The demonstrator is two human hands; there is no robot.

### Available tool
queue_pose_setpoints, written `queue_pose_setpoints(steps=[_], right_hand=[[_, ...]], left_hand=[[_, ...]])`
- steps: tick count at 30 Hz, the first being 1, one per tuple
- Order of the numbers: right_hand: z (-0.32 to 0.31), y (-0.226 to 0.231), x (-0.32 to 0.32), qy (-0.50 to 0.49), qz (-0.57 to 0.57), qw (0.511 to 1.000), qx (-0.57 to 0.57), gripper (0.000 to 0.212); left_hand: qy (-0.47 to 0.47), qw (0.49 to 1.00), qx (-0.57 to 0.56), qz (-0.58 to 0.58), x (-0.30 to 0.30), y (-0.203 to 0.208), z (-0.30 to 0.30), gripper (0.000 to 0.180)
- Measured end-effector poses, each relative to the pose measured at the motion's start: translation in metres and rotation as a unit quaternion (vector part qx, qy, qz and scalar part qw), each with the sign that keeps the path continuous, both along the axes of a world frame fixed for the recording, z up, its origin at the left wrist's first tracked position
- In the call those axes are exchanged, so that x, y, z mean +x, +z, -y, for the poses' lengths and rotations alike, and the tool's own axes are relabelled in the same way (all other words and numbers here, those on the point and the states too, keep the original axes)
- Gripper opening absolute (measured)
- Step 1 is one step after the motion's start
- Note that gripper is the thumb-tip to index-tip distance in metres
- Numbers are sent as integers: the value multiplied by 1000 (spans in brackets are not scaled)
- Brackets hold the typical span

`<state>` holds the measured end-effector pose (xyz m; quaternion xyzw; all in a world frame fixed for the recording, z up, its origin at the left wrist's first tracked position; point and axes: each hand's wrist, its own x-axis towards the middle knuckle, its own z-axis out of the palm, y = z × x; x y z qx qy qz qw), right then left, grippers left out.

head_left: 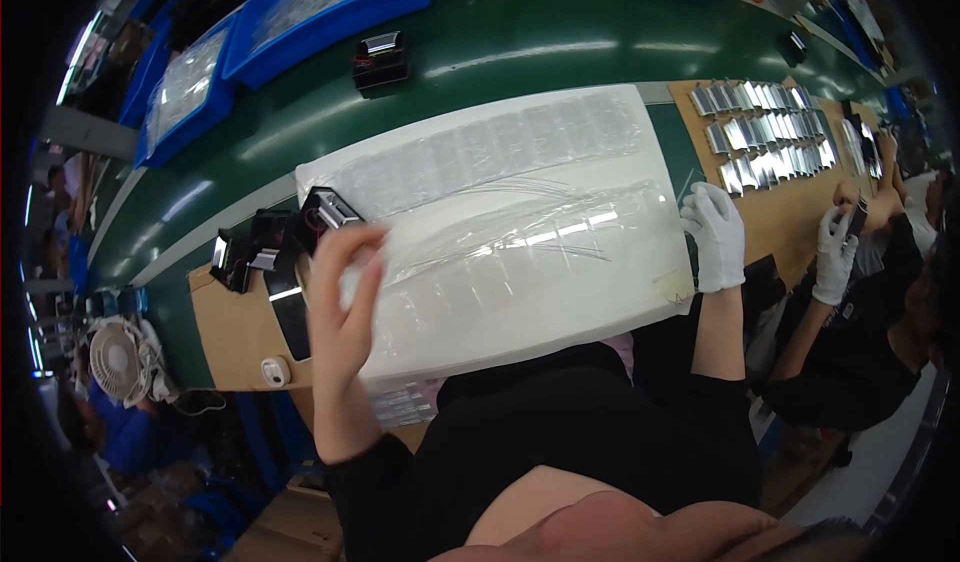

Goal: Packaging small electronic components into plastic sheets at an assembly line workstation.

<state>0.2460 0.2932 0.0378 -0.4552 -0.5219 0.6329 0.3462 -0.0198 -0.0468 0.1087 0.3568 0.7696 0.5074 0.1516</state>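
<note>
My left hand (pixel 342 312), bare and slightly blurred, is over the left end of a white foam board (pixel 620 312). Its thumb and fingers are apart, with nothing visible between them. Just beyond the fingertips, a black device with a silver part (pixel 330 212) sits at the board's corner. Two rows of clear plastic film pouches (pixel 480 152) lie across the board. At the board's right edge, my right hand (pixel 716 237) wears a white glove. Its fingers are pinched together around a small clear strip (pixel 688 184), whose exact kind I cannot make out.
More black devices (pixel 232 260) stand on cardboard at left, near a fan (pixel 115 360). Another black device (pixel 381 62) is on the green bench. Blue trays (pixel 235 57) hold clear film. Right, silver parts (pixel 765 132) fill a brown board beside a co-worker's gloved hand (pixel 832 257).
</note>
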Motion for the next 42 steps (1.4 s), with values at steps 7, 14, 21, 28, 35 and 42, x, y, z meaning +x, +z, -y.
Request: queue_pose_setpoints(steps=[7,14,21,28,35,42], right_hand=[[64,57,-70,139,-1,990,11,23],[61,56,-66,113,-33,993,-4,19],[73,54,-88,158,-103,982,-14,10],[88,70,-100,249,-90,964,-36,3],[98,67,-104,311,-46,949,-16,3],[77,32,-97,233,122,856,444,19]], left_hand=[[224,805,-336,-434,-165,-120,-161,53],[168,885,-220,-373,-160,-100,-184,26],[81,922,134,354,-37,-5,-182,29],[-56,834,120,535,-39,-35,-150,30],[-75,831,143,533,-25,-42,-150,29],[30,980,138,143,-37,-41,-171,24]])
